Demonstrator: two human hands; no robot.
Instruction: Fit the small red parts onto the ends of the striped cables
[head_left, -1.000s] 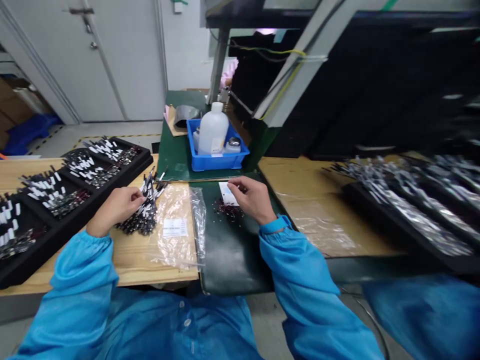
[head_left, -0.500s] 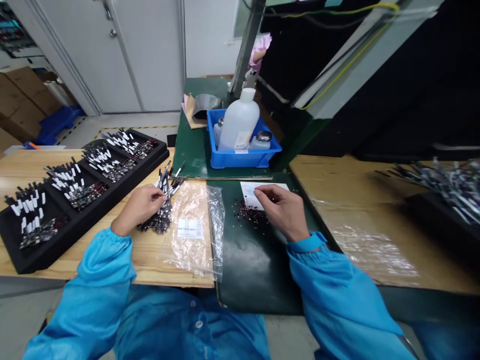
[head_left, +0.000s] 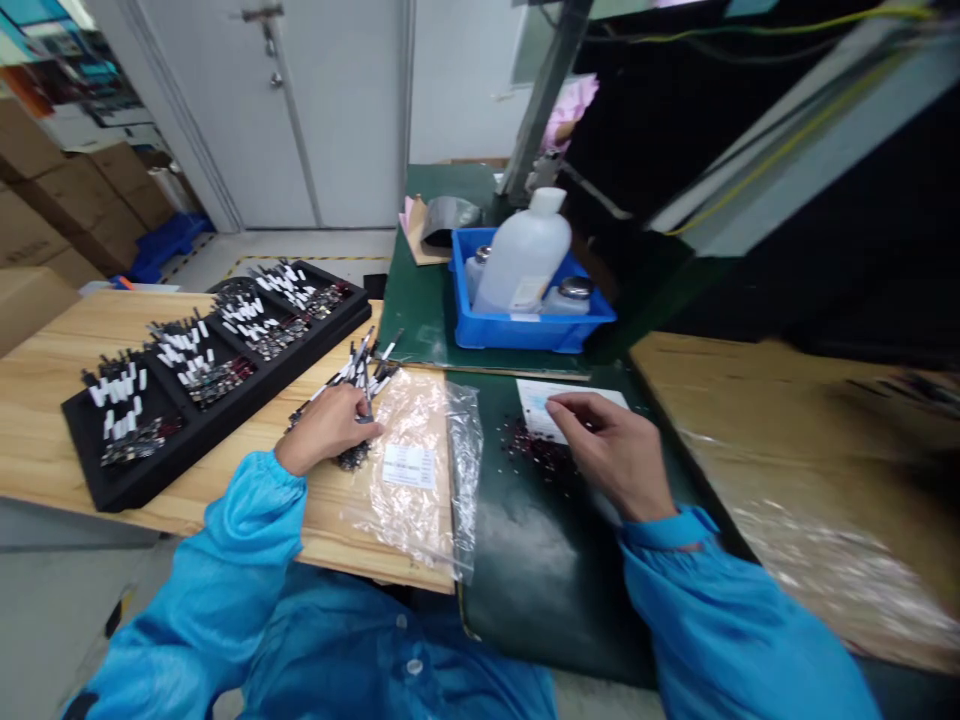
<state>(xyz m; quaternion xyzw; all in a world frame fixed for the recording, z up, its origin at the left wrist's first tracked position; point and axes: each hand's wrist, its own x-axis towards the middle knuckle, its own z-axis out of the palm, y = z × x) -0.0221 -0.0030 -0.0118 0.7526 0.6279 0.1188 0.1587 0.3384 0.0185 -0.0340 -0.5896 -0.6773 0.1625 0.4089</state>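
Observation:
My left hand (head_left: 326, 430) rests on a loose pile of thin black-and-white parts (head_left: 358, 378) on the wooden table, fingers curled over them. My right hand (head_left: 611, 450) hovers over a scatter of tiny dark red pieces (head_left: 534, 447) on the green mat (head_left: 525, 560), its fingertips pinched together beside a small white card (head_left: 541, 398). What the fingers pinch is too small to make out. A clear plastic bag with a white label (head_left: 412, 465) lies between the two hands.
A black tray (head_left: 105, 475) with rows of the same parts sits at the left. A blue bin (head_left: 525, 330) holds a white bottle (head_left: 521, 255) and small jars behind the mat. Cardboard boxes stand far left. Plastic film covers the board at the right.
The camera has swung to the left, so the trays at the right have left the view. Both hands stay at the same places on the pile and over the red pieces.

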